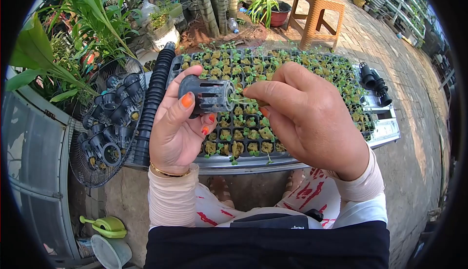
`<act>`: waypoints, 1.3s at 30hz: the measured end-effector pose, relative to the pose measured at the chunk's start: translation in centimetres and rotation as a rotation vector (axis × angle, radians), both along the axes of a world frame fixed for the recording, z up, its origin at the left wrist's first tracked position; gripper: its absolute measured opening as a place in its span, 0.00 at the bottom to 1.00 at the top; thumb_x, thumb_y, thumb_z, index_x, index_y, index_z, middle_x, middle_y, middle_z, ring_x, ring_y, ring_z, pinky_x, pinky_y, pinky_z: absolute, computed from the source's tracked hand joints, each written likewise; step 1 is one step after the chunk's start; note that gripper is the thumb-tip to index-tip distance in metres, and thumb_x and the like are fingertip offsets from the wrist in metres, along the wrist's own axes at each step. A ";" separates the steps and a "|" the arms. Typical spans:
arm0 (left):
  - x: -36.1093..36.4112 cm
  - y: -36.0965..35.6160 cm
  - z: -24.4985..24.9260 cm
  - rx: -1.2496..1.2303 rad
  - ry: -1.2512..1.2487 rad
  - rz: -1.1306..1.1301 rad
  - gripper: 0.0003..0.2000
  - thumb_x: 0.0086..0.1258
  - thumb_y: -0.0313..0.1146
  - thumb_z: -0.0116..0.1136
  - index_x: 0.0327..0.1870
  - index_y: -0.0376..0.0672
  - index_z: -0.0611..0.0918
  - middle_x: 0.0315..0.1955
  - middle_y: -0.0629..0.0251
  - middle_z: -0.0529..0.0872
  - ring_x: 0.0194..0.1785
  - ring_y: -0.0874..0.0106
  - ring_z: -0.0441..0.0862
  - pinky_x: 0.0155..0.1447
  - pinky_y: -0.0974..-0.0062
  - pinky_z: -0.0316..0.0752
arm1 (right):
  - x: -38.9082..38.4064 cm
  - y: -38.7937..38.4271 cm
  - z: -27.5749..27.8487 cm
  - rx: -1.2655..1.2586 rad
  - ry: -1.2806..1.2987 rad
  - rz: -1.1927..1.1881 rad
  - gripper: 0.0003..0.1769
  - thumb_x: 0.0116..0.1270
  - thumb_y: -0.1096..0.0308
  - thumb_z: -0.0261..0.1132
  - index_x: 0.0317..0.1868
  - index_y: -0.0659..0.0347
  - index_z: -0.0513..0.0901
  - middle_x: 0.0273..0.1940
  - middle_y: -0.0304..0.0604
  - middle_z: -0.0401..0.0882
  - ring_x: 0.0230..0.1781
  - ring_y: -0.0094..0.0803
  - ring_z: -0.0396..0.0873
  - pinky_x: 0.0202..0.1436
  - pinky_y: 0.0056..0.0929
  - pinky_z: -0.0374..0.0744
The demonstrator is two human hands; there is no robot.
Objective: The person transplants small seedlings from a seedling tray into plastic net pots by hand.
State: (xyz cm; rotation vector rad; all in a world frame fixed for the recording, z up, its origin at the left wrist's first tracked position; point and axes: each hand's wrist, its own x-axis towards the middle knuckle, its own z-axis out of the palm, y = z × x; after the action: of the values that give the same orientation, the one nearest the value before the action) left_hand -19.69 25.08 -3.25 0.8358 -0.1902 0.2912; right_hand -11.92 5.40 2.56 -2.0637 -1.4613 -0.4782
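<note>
In my left hand [170,135] is a black slotted net pot [207,95], tipped on its side with the slotted end facing right. The thumb and fingers wrap around its wider end. My right hand [312,115] pinches a small green seedling [238,101] at that slotted end, its thin stem reaching toward the pot's opening. A brownish plug at the seedling's base is mostly hidden under the right fingers. Below both hands lies a black seedling tray [245,154] full of sprouts in yellow-brown plugs.
Left of the tray runs a long stack of black net pots [155,103]. Beside it, a wire basket [92,183] holds several more. Black pots [374,83] lie at the table's right end. Behind stands a brown stool [319,13]; a green watering can [109,226] is on the floor.
</note>
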 end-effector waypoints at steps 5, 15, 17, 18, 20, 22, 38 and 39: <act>0.1 -0.4 0.1 0.025 0.008 0.006 0.25 0.64 0.33 0.58 0.61 0.38 0.64 0.41 0.59 0.79 0.32 0.75 0.79 0.30 0.82 0.72 | 0.3 0.1 0.3 0.035 -0.005 0.030 0.17 0.49 0.83 0.61 0.42 0.62 0.79 0.28 0.45 0.72 0.28 0.39 0.75 0.30 0.32 0.73; 0.4 -1.1 0.3 -0.004 0.047 0.055 0.25 0.64 0.31 0.58 0.60 0.37 0.64 0.38 0.61 0.79 0.32 0.75 0.79 0.31 0.82 0.73 | 0.9 1.0 -0.7 0.160 0.037 0.104 0.15 0.49 0.82 0.63 0.41 0.64 0.77 0.32 0.46 0.76 0.31 0.40 0.77 0.34 0.30 0.75; 0.3 -1.3 0.3 -0.007 0.048 0.064 0.25 0.64 0.31 0.58 0.60 0.37 0.64 0.38 0.61 0.79 0.32 0.75 0.79 0.31 0.82 0.73 | 0.9 1.2 -0.7 0.168 0.044 0.110 0.15 0.49 0.82 0.63 0.40 0.64 0.77 0.32 0.46 0.77 0.31 0.39 0.77 0.33 0.29 0.74; 0.3 -1.3 0.4 -0.008 0.048 0.071 0.25 0.64 0.31 0.58 0.60 0.37 0.64 0.38 0.61 0.79 0.33 0.74 0.79 0.31 0.82 0.74 | 1.0 1.3 -0.7 0.178 0.050 0.114 0.15 0.49 0.82 0.64 0.40 0.65 0.77 0.33 0.45 0.77 0.30 0.37 0.77 0.32 0.28 0.74; 0.3 -1.2 0.2 -0.002 0.037 0.071 0.25 0.64 0.31 0.59 0.60 0.37 0.64 0.38 0.61 0.79 0.33 0.74 0.79 0.31 0.82 0.74 | 1.2 1.6 -1.0 0.220 0.046 0.129 0.15 0.48 0.82 0.64 0.39 0.64 0.78 0.33 0.44 0.78 0.29 0.35 0.76 0.31 0.27 0.74; 0.3 -1.2 0.2 0.004 0.024 0.072 0.25 0.64 0.31 0.59 0.60 0.37 0.64 0.37 0.61 0.79 0.33 0.74 0.80 0.31 0.82 0.74 | 1.2 2.0 -1.3 0.262 0.041 0.144 0.15 0.47 0.82 0.65 0.39 0.64 0.78 0.33 0.43 0.78 0.27 0.32 0.75 0.29 0.25 0.73; 0.0 -1.4 0.4 -0.007 0.015 0.077 0.25 0.63 0.30 0.59 0.61 0.38 0.64 0.38 0.61 0.79 0.33 0.74 0.80 0.32 0.81 0.75 | 1.4 2.3 -1.4 0.342 0.027 0.133 0.10 0.46 0.81 0.67 0.31 0.63 0.80 0.27 0.39 0.78 0.22 0.26 0.72 0.24 0.22 0.69; 0.0 -1.4 0.4 -0.006 0.017 0.090 0.25 0.63 0.30 0.59 0.60 0.38 0.64 0.38 0.62 0.79 0.33 0.74 0.80 0.32 0.81 0.75 | 1.3 2.3 -1.5 0.350 0.062 0.150 0.10 0.46 0.81 0.68 0.31 0.63 0.80 0.27 0.39 0.78 0.22 0.25 0.73 0.23 0.22 0.68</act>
State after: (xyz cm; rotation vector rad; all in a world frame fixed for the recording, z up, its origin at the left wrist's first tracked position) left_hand -19.72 23.71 -2.86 0.8414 -0.1359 0.3685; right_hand -10.61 7.74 1.06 -1.6692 -1.3730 -0.5594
